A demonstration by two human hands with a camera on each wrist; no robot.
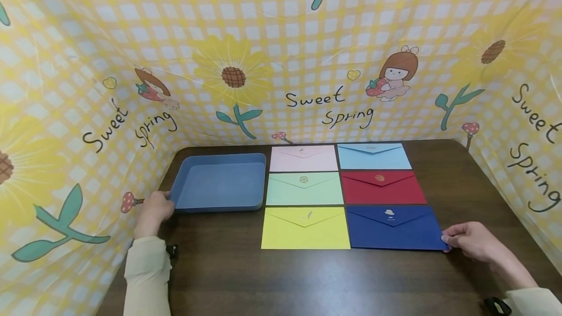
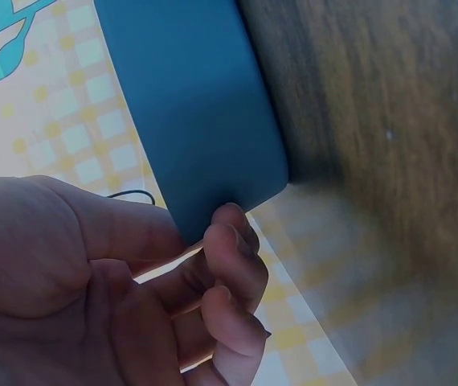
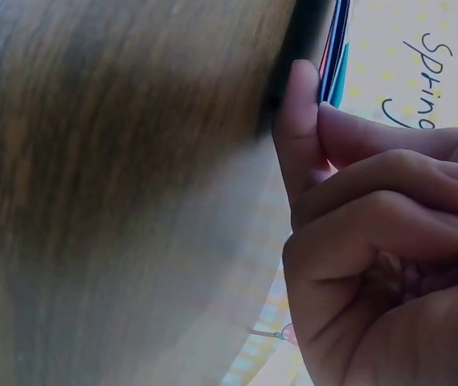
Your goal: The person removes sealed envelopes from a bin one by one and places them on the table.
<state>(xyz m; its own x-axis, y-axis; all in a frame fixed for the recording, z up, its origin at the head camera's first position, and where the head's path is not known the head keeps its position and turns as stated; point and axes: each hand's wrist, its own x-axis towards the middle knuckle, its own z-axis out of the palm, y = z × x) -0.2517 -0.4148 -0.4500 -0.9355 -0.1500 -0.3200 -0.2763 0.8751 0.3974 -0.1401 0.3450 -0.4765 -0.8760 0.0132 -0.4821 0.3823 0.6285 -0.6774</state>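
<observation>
A shallow blue tray [image 1: 219,184] lies on the left part of the table. At its near left side, my left hand [image 1: 153,212] pinches the wall between thumb and fingers; the left wrist view shows the fingertips [image 2: 233,225] against the tray's blue side [image 2: 205,104]. On the right, my right hand [image 1: 476,244] pinches the near right corner of a navy blue envelope [image 1: 395,233], which has a pale hat print on its flap. In the right wrist view the envelope's thin edge [image 3: 335,60] sits between thumb and index finger.
Other envelopes lie in two columns: yellow [image 1: 305,238], mint green [image 1: 303,194], pale pink [image 1: 303,161], light blue [image 1: 373,161] and red [image 1: 384,194]. Beneath them is a dark wooden table [image 1: 272,282]. A yellow checked cloth [image 1: 307,52] hangs around the back and sides.
</observation>
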